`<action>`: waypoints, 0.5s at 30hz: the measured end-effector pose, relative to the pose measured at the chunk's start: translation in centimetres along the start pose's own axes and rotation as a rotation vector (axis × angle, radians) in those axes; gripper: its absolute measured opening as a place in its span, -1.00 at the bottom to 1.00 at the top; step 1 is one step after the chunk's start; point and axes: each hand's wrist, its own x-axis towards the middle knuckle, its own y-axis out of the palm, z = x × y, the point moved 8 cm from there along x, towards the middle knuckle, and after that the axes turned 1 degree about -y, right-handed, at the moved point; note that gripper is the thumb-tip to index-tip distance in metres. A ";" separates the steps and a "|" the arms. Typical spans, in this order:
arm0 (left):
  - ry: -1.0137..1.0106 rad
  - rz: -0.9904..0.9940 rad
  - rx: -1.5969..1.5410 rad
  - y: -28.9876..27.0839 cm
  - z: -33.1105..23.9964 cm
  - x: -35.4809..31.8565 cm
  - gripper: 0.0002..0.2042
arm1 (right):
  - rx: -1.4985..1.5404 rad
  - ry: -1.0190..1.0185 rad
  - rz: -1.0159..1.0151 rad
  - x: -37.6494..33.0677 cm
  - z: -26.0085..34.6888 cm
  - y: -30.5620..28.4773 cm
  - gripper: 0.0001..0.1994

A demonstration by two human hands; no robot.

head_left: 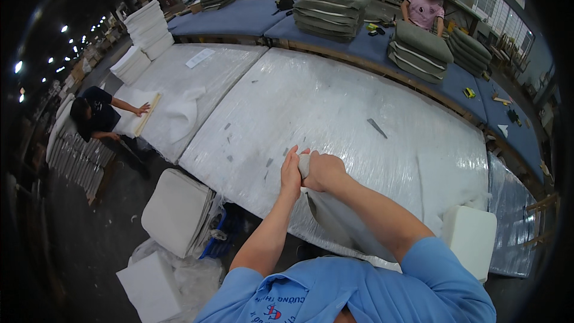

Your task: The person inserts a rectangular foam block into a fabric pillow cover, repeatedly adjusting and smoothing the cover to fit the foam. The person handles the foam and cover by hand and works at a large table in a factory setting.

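Observation:
A piece of grey-beige fabric (304,165) is bunched between my hands above the wrapped table. The rest of the fabric hangs below my right wrist, partly hidden by the forearm. My right hand (326,172) is closed round the bunched part. My left hand (291,174) presses against its left side, with fingers fairly straight and close together. Beyond the hands, a dark, narrow strip (376,127) lies on the plastic-covered tabletop (335,93). Several small grey scraps (269,162) are scattered to the left of my hands.
Beige cushion covers (174,206) are stacked at left, above a white foam block (149,287). Another white foam pad (470,236) stands at right. Grey cushion stacks (332,12) sit on the blue table (382,45). One co-worker (101,113) handles white padding at left; two others are behind.

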 end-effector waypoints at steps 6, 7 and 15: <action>-0.156 0.089 -0.081 2.6 0.2 -2.9 -0.43 | 0.011 -0.055 -0.042 -1.9 -1.3 -1.1 -0.31; -0.180 0.122 -0.119 2.7 0.0 -3.5 -0.42 | 0.041 -0.069 -0.063 -2.7 -1.8 -1.2 -0.32; -0.371 -0.059 0.250 -7.6 6.9 -7.0 -0.08 | 0.270 -0.158 -0.289 -12.9 -7.5 -6.0 -0.37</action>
